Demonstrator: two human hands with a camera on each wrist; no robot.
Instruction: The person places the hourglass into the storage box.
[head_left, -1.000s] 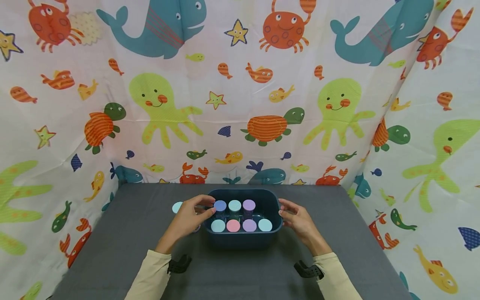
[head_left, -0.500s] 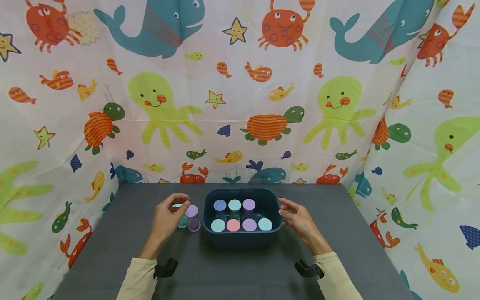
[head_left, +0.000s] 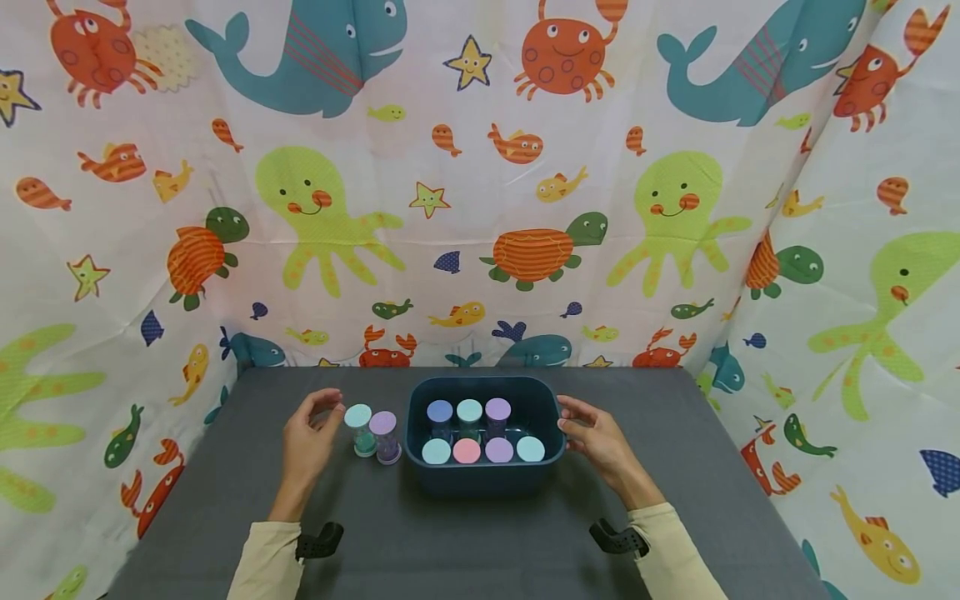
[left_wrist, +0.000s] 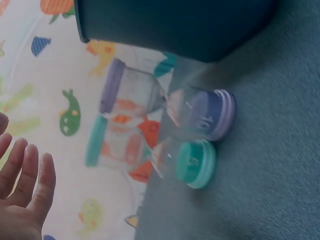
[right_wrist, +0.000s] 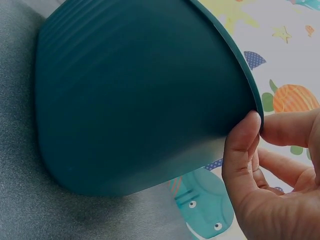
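Observation:
Two sand timers stand upright on the table left of a dark blue bin (head_left: 487,482). One has a light teal cap (head_left: 358,414) and teal sand (left_wrist: 190,161); the other is a purple sand timer (head_left: 386,437). My left hand (head_left: 307,437) is just left of the teal one, fingers (left_wrist: 42,182) extended and touching nothing. Inside the bin are several more sand timers with blue, teal, pink and purple caps (head_left: 498,451). At the bin's right end, my right hand (head_left: 600,442) pinches the rim between thumb (right_wrist: 242,142) and index finger.
A grey cloth (head_left: 480,542) covers the table. Behind it and along both sides hangs a white curtain (head_left: 465,283) printed with sea animals. Each wrist wears a black strap with a camera mount (head_left: 320,542).
My left hand has drawn back leftward from the bin's left rim, past the two sand timers, bringing them into view. The right hand keeps its place on the bin.

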